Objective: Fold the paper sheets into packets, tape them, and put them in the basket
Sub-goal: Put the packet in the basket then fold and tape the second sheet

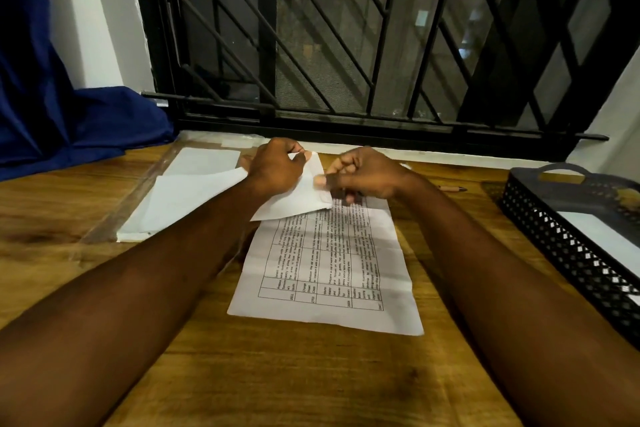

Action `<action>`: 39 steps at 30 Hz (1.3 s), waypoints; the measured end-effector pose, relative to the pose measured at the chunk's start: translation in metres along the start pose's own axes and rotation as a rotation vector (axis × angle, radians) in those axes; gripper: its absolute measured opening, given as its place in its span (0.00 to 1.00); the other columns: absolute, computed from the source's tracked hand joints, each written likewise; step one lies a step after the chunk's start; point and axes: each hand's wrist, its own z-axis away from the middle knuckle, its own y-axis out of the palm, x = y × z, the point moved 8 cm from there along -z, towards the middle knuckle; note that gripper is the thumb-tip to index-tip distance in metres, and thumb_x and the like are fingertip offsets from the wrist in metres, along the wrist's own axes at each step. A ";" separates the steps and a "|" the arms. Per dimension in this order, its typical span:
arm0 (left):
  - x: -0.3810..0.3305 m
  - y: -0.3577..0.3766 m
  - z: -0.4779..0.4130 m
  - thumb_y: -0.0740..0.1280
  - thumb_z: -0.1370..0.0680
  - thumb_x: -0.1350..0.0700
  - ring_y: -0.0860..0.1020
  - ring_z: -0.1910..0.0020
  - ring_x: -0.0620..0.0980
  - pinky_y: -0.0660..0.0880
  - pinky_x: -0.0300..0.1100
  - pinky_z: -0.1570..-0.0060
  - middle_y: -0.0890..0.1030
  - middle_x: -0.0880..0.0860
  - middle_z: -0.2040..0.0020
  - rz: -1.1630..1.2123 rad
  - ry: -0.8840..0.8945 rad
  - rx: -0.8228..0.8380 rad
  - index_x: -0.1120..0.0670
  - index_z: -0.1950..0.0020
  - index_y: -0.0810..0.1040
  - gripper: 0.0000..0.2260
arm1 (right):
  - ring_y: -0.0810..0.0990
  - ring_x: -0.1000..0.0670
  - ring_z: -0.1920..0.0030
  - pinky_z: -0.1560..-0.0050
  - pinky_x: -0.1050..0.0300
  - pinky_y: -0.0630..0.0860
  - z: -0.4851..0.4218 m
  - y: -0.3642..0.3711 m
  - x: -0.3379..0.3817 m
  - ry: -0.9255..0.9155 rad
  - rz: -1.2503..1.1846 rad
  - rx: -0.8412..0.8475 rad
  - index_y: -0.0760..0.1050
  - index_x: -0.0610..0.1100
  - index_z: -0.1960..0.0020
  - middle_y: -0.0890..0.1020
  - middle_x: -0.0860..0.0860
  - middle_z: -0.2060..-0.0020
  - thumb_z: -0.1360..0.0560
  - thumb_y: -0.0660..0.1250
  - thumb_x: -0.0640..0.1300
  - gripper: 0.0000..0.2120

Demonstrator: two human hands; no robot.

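Observation:
A printed paper sheet (pixel 332 270) with a table of text lies on the wooden table, its far end folded back toward me as a white flap (pixel 298 198). My left hand (pixel 273 166) pinches the flap's upper edge. My right hand (pixel 363 173) has curled fingers and pinches the flap's right edge with thumb and fingertips. A black perforated basket (pixel 561 239) stands at the right with a white paper (pixel 595 232) inside it.
A stack of white sheets (pixel 180 194) lies under a clear plastic cover (pixel 114 218) at the left. A pen (pixel 453 188) lies near the basket. Blue cloth (pixel 69 121) hangs at the far left. A barred window runs along the table's far edge.

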 end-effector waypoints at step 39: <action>-0.058 -0.033 0.011 0.71 0.20 0.50 0.78 0.44 0.46 0.77 0.46 0.47 0.82 0.49 0.36 -0.373 0.504 0.230 0.47 0.33 0.81 0.15 | 0.86 0.58 0.57 0.57 0.67 0.80 0.011 -0.013 0.015 -0.375 -0.032 -0.614 0.85 0.45 0.46 0.87 0.54 0.54 0.22 0.76 0.41 0.06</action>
